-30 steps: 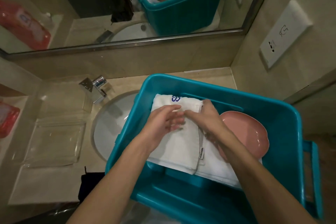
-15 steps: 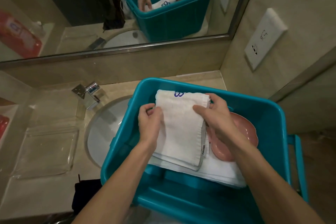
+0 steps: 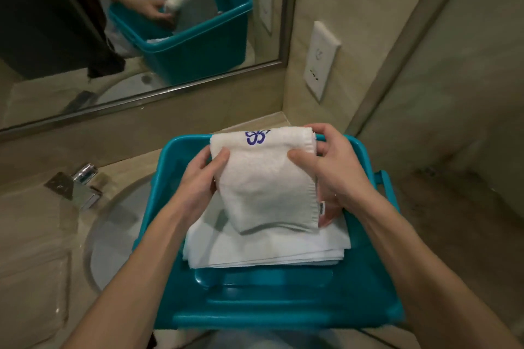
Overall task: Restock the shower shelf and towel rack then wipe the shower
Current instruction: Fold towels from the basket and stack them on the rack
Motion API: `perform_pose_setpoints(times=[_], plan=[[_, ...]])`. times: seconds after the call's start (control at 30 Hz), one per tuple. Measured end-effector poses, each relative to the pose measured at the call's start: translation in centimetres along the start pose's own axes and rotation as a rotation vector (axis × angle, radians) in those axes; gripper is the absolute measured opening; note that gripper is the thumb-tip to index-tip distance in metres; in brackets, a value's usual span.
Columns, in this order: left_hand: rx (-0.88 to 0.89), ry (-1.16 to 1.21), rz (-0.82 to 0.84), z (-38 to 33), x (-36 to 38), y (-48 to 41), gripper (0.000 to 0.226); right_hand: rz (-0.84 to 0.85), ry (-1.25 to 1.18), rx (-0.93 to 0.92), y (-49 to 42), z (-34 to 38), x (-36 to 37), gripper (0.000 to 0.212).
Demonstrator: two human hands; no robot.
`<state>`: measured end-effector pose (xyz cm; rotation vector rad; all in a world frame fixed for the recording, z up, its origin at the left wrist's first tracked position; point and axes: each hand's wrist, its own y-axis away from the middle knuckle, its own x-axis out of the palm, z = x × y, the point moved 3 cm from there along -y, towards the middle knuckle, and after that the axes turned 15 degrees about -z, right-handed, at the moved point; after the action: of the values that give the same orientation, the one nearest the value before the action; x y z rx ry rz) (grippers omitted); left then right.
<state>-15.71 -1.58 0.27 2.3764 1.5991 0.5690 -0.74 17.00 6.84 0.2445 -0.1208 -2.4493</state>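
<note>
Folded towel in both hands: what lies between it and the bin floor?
In the head view, a stack of white towels lies in the teal bin beneath the folded towel.

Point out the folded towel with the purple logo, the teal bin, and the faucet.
folded towel (image 3: pixel 266 184), head view, middle of its top face
teal bin (image 3: pixel 283 309), head view, near wall
faucet (image 3: pixel 76 185), head view, chrome body

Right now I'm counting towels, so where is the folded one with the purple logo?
In the head view, the folded towel is centre frame, held by the left hand and right hand above the teal bin.
</note>
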Motion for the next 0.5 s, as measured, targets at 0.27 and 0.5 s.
perform_pose_setpoints(times=[0.27,0.5], plan=[[0.182,-0.062,0.266,-5.1,2.3,3.3,0.030,-0.286,-0.030,-0.129,8.5,2.7,-3.3,0.028],[0.253,-0.094,0.582,-7.6,3.3,9.0,0.022,-0.572,0.019,-0.286,18.7,5.1,-5.1,0.030]])
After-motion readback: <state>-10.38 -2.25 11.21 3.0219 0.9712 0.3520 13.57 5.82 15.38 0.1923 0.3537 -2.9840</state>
